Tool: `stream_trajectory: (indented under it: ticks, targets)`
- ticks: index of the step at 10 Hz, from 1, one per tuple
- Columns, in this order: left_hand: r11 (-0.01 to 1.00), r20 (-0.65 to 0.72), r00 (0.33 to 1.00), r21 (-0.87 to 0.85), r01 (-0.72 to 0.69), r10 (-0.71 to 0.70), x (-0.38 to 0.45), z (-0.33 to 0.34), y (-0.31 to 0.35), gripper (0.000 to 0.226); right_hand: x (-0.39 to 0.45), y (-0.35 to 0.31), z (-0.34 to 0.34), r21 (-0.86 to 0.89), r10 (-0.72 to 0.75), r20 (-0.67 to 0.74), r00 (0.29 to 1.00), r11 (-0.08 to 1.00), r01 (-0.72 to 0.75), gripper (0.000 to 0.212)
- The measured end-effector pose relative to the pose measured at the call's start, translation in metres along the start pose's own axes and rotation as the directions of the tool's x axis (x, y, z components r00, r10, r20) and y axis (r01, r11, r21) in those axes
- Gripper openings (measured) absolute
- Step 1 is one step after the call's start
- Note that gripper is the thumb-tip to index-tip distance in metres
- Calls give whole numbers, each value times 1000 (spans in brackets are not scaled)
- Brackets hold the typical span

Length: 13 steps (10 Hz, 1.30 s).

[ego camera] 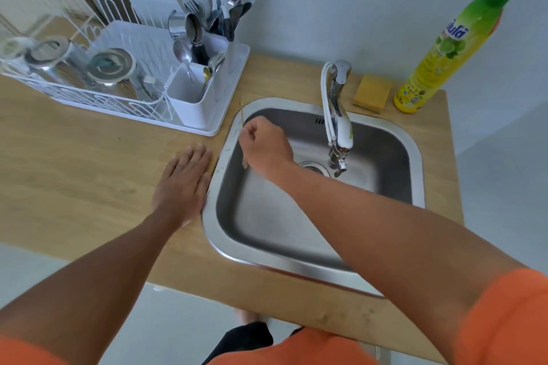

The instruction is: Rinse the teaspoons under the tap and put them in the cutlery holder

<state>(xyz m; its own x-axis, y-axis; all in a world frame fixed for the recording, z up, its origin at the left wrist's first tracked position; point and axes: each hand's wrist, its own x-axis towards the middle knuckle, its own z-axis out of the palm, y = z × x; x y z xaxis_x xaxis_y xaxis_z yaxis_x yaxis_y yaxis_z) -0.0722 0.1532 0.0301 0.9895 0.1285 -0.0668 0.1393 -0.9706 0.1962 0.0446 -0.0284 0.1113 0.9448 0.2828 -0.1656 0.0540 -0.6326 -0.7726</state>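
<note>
Sink basin sitting below the grip, only the drain showing in it. Left hand lying flat, fingers straight, on the counter left of it. Right hand pinching a teaspoon, held upright over the sink's left rim. Cutlery holder beyond-left of the grip, holding spoons and forks.

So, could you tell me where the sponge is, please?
The sponge lies on the wooden counter behind the sink, between the tap and the yellow bottle.
</note>
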Motion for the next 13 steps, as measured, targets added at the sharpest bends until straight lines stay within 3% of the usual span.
stream_trajectory:
  ticks: [2, 4, 7, 10, 13]
  targets:
    - [1000, 5, 1000, -1, 11, -11, -1, -2, 2, 70, 35, -64, -12, 147, -193, -165, 967, 965, 218, 10]
    - [1000, 2, 1000, 15, -4, 4, -2, -1, 0, 68, 60, -111, -14, 80, -310, -229, 923, 939, 335, 14]
    - [1000, -2, 1000, 15, -3, 3, -2, 1, -1, 68, 66, -112, 9, -119, -311, -46, 949, 945, 304, 13]
    - [1000, 5, 1000, 9, 5, -5, -2, 1, -1, 68, 60, -88, 18, -255, -273, 34, 962, 928, 272, 15]
    - [1000, -34, 999, -30, 0, -1, -2, -1, 0, 67, 35, -71, 21, -222, -140, 42, 989, 964, 146, 27]
